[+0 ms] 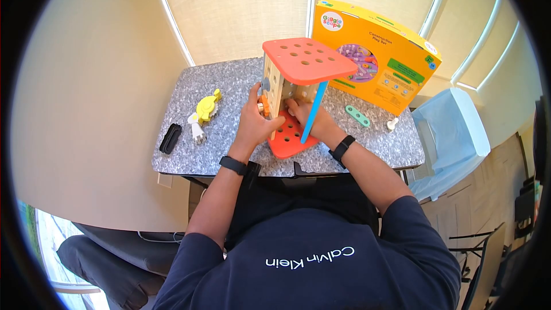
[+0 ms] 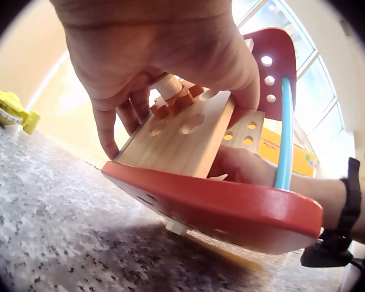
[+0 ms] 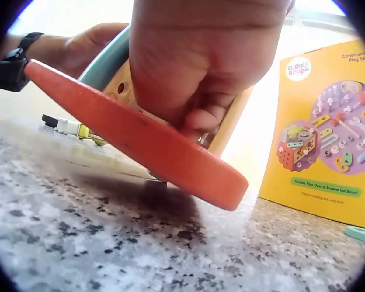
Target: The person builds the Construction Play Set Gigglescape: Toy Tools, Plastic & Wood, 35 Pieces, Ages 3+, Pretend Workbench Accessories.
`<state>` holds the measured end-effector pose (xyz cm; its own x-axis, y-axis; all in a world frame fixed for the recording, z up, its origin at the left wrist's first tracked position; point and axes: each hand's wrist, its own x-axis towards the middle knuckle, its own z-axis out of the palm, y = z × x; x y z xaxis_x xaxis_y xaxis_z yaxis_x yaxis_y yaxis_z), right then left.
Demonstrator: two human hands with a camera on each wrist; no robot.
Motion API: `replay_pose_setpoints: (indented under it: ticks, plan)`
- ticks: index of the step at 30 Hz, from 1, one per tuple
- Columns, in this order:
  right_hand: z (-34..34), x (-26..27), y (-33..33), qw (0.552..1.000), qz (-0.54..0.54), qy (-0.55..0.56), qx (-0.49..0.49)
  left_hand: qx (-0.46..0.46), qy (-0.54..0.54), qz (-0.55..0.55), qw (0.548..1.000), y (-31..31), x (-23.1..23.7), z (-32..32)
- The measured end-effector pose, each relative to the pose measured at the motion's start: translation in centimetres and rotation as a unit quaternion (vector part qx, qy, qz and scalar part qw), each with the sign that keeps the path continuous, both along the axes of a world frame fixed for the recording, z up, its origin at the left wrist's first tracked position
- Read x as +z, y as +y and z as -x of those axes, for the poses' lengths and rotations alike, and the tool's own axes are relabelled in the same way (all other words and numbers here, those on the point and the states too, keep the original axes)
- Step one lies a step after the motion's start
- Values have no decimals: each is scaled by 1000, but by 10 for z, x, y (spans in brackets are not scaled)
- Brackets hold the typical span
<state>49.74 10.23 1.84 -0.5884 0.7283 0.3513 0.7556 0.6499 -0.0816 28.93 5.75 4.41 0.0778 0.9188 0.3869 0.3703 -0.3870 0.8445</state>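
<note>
A toy toolbox with red perforated end panels (image 1: 310,60), wooden side boards (image 2: 188,137) and a blue rod (image 1: 314,112) stands tilted on the table, one edge of its lower red panel (image 3: 134,137) raised. My left hand (image 1: 252,120) grips the near wooden board from outside, thumb over its edge, beside an orange gear-like piece (image 2: 175,102) with a pale peg. My right hand (image 1: 313,120) reaches inside, behind the blue rod; its fingers are curled in the right wrist view (image 3: 201,67), and what they hold is hidden. A white peg end (image 2: 176,227) sticks out beneath the lower panel.
On the left of the table (image 1: 224,74) lie a yellow toy piece (image 1: 206,108), a white piece (image 1: 197,129) and a black strap (image 1: 170,139). At the right are a green three-hole strip (image 1: 357,116), a white peg (image 1: 392,124) and the yellow box (image 1: 402,51). A lined bin (image 1: 453,138) stands beyond.
</note>
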Motion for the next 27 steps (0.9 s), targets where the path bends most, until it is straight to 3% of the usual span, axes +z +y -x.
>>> replay_pose_setpoints:
  ticks: [7,9,13,15,18,27]
  plan:
    - [1,-6,7,999,8,-29,-14,16,-25,-20,999,-3,2,-3]
    - [-2,-11,9,999,-34,13,24,16,-24,-7,1000,-3,5,-2]
    - [-1,-9,10,1000,-5,22,17,-6,-24,32,999,-4,6,0]
    - [-7,-7,8,993,-65,49,86,-3,-24,26,999,-3,4,1]
    - [-9,-6,8,993,-46,36,101,-3,-21,22,1000,-3,5,0]
    - [-5,-7,7,998,-4,26,58,3,9,9,1000,-4,7,-2]
